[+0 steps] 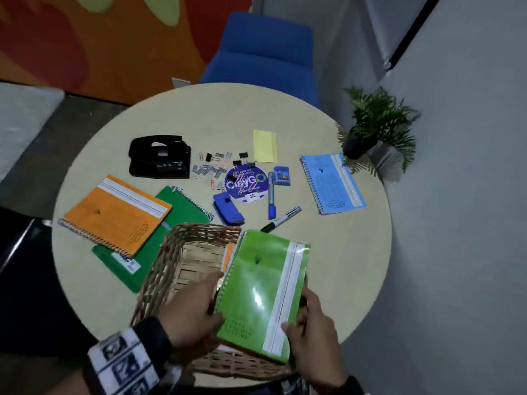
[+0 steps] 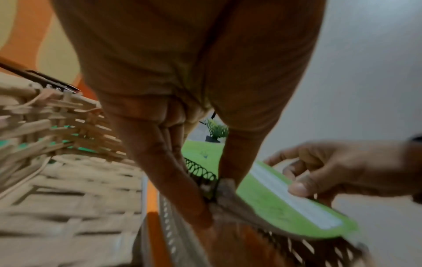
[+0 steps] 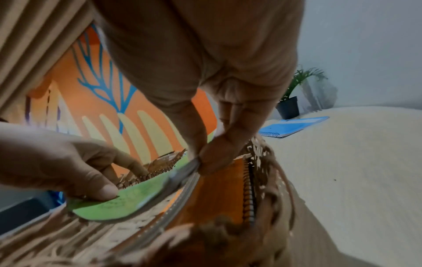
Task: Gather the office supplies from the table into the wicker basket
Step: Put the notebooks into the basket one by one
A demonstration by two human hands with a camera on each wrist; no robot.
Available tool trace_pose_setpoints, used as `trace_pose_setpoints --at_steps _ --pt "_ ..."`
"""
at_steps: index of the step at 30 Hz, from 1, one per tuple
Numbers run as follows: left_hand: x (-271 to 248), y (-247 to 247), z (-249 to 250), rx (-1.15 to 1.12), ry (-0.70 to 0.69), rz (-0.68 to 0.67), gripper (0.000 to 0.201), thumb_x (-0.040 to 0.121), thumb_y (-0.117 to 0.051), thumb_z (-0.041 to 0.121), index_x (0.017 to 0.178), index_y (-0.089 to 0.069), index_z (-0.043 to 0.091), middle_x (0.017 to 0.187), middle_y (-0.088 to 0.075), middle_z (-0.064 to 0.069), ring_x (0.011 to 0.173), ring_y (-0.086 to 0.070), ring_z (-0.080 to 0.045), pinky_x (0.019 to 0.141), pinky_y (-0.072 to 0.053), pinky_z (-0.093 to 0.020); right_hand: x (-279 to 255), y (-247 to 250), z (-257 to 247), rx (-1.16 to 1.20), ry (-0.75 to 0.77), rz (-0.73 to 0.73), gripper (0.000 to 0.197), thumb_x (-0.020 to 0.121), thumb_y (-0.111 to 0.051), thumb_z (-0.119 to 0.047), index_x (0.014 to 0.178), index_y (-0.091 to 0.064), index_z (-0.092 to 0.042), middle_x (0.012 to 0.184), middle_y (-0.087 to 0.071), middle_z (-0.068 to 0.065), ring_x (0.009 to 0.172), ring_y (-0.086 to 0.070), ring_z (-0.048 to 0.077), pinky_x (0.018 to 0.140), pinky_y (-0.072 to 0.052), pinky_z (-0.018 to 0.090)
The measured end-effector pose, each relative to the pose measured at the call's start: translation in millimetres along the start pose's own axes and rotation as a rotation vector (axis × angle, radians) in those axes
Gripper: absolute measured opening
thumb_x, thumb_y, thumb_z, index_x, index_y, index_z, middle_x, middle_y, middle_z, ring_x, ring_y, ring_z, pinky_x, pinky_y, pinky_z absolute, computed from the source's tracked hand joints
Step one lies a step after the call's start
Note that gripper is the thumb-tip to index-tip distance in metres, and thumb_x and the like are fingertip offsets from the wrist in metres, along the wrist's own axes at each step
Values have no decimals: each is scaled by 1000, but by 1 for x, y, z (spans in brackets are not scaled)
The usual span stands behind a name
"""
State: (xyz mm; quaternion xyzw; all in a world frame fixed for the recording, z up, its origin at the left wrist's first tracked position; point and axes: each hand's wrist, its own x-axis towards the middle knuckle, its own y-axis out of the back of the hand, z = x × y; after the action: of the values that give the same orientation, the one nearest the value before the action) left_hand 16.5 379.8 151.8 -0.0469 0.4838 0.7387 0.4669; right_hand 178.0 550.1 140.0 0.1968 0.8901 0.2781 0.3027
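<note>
A light-green spiral notebook (image 1: 265, 286) hangs tilted over the right side of the wicker basket (image 1: 176, 252), which stands at the table's near edge. My left hand (image 1: 196, 309) pinches the notebook's spiral edge (image 2: 200, 171), thumb on top. My right hand (image 1: 308, 329) grips the opposite long edge by the white band, thumb on the cover (image 3: 128, 200). Under the green notebook, an orange spiral notebook (image 3: 217, 189) lies inside the basket against its right wall.
On the round table (image 1: 342, 266): an orange notebook (image 1: 117, 215) on a dark green one (image 1: 182, 203), a black hole punch (image 1: 159, 155), loose clips (image 1: 211, 166), a blue punch (image 1: 228, 209), two markers (image 1: 271, 198), a yellow pad (image 1: 265, 145), a blue notebook (image 1: 332, 182). A potted plant (image 1: 370, 129) stands at the right edge.
</note>
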Motion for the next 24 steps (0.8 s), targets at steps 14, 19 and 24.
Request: trace_pose_setpoints --at_steps 14,19,24 --pt "10 -46 -20 399 -60 -175 62 92 -49 31 147 -22 22 114 -62 -20 106 -58 -39 85 -49 -42 27 -57 10 -599 -43 -89 68 85 -46 -5 145 -28 -32 155 -21 11 131 -45 31 90 -50 35" --pt "9 -43 -21 408 -15 -273 65 97 -43 40 151 -11 25 128 -54 -24 117 -52 -39 93 -46 -45 24 -51 -15 -762 -79 -178 58 83 -45 -9 137 -36 -27 146 -32 16 117 -57 33 79 -52 37" --pt "-9 -9 -38 132 -96 -80 51 97 -40 38 146 -26 32 114 -65 -18 105 -60 -33 89 -50 -39 10 -21 -82 -744 50 -121 41 92 -49 -39 132 -47 -30 131 -51 4 112 -59 20 87 -48 30"
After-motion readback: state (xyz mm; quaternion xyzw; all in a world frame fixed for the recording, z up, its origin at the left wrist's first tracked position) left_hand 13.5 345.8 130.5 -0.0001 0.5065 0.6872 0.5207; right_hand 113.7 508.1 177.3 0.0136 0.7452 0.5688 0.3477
